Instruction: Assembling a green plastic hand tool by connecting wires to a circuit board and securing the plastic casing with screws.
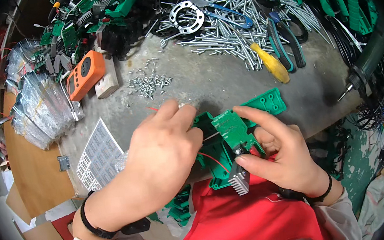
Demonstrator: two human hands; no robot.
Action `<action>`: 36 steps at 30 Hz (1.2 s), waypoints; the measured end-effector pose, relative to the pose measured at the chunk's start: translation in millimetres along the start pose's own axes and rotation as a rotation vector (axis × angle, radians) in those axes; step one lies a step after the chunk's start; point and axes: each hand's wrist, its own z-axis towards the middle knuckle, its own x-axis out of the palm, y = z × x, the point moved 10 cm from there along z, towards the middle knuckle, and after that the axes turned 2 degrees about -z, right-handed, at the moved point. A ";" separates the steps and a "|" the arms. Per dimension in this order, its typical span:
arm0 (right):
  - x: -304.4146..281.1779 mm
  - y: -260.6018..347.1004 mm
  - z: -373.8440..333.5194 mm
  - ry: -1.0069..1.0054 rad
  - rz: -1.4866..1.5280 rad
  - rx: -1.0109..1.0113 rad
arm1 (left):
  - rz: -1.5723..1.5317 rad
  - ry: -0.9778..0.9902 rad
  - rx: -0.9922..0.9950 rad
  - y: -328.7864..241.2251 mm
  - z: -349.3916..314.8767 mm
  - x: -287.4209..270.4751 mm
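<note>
A green circuit board (233, 128) is gripped at its edge between the thumb and fingers of my right hand (281, 148). A grey finned heat sink (239, 181) is attached at its near end, by my right thumb. Beneath the board is an open green plastic housing (219, 175), its handle-like part (266, 103) reaching out past my right fingers. My left hand (163, 139) is closed in a pinch at the housing's left side; what its fingers hold is hidden. A thin red wire (215, 159) curves between my left hand and the housing.
Small screws (150, 83) lie beyond my left hand, beside an orange meter (86, 75). Long screws (225, 39), a yellow-handled tool (270, 63) and pliers (282, 42) are at the back. A power screwdriver (358, 74) hangs at right. A label sheet (99, 153) lies left.
</note>
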 end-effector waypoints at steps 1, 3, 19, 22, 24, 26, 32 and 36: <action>1.4 0.9 0.9 -0.001 -0.008 0.005 | 0.082 -0.004 -0.039 0.7 -2.9 -0.1; 0.8 0.1 2.5 -0.027 0.008 0.023 | 0.004 -0.071 -0.055 -2.8 -7.9 -12.3; 37.9 23.6 16.3 0.120 -0.388 -0.080 | -0.893 -0.519 -0.345 48.8 -51.2 23.0; 44.2 32.4 9.9 0.163 -0.578 -0.195 | -0.597 -0.481 -0.235 37.9 -38.8 5.9; 42.3 32.6 3.7 0.185 -0.576 -0.236 | -0.714 -0.456 -0.301 47.3 -37.9 8.3; 39.9 33.7 -0.2 0.205 -0.571 -0.271 | -0.835 -0.406 -0.399 56.3 -36.5 15.5; 40.3 44.5 -5.5 0.183 -0.938 -0.429 | -0.560 -0.381 -0.200 38.0 -34.9 5.3; 36.7 56.6 -0.3 0.102 -0.953 -0.578 | -0.195 -0.526 -0.181 18.5 -42.9 -8.2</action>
